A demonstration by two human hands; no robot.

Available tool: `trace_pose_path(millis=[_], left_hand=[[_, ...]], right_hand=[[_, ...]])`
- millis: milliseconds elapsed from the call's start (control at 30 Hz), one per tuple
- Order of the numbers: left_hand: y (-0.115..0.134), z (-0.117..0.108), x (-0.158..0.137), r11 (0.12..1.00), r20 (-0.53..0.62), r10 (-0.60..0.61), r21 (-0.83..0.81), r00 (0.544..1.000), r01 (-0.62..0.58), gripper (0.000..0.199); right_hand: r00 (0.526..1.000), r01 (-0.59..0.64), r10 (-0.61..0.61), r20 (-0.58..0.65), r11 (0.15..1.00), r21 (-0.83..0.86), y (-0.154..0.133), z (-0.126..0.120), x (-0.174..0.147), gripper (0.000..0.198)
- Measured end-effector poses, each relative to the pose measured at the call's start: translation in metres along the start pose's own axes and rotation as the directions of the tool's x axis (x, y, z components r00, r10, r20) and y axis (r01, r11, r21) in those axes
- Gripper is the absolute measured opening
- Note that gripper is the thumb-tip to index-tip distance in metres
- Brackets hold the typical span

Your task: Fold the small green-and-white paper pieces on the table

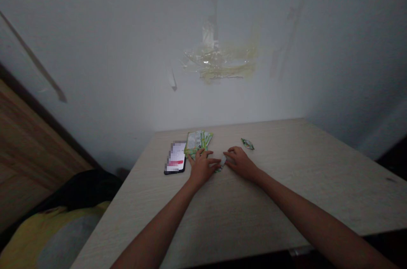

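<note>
My left hand (202,168) and my right hand (241,163) come together over the middle of the table. A small green and white printed piece (223,160), like a paper or a wrapper, sits between their fingertips and is partly hidden. Both hands are closed, with thumb and fingers pinching it from either side. Just beyond my left hand lies a stack of green and white printed sheets or packets (195,140), slightly fanned. Up and to the right of my right hand is a small folded green piece (247,144) with pointed ends.
A phone (175,158) with its screen lit lies left of the stack. The pale wooden table (270,226) meets a wall (127,70) bearing tape marks. Yellow and grey cloth (57,235) and a dark heap (92,188) are beyond the table's left edge.
</note>
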State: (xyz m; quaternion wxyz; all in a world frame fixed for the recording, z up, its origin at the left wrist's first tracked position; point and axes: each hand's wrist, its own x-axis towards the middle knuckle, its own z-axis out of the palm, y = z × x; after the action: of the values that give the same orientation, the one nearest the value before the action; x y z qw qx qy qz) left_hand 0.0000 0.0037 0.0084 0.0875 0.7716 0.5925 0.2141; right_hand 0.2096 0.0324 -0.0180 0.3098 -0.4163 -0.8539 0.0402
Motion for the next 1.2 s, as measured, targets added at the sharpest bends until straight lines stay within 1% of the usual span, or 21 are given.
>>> trace_pose_path(millis=[267,600,700,800,1000,1100,1200], left_hand=[[0.001,0.002,-0.001,1.0,-0.028,0.018,-0.002,0.999,-0.018,0.02],[0.0,0.003,-0.002,1.0,-0.135,0.024,-0.017,0.991,-0.027,0.015],[0.001,0.004,-0.002,0.999,-0.133,0.024,-0.029,0.991,-0.028,0.016],[0.003,0.004,-0.002,0.999,-0.125,0.006,-0.041,0.992,-0.011,0.016],[0.008,0.01,-0.001,0.995,-0.14,0.019,-0.096,0.99,-0.033,0.013],[0.01,0.012,-0.001,0.989,-0.136,0.0,-0.147,0.991,-0.02,0.01],[0.011,0.011,0.0,0.982,-0.138,-0.028,-0.191,0.99,0.001,0.007]], right_hand=[[1.0,-0.019,0.018,0.01,0.999,0.036,0.0,-0.002,-0.001,0.031],[0.996,-0.082,0.086,-0.027,0.987,0.136,0.0,-0.005,0.001,0.023],[0.995,-0.083,0.09,-0.036,0.985,0.152,0.003,-0.004,0.001,0.023],[0.992,-0.103,0.115,-0.047,0.974,0.203,0.006,-0.003,0.001,0.025],[0.975,-0.158,0.2,-0.093,0.928,0.337,0.005,-0.002,0.002,0.029],[0.97,-0.19,0.235,-0.057,0.885,0.425,0.003,-0.001,0.002,0.031],[0.966,-0.218,0.26,-0.002,0.815,0.537,0.001,-0.001,0.003,0.032]])
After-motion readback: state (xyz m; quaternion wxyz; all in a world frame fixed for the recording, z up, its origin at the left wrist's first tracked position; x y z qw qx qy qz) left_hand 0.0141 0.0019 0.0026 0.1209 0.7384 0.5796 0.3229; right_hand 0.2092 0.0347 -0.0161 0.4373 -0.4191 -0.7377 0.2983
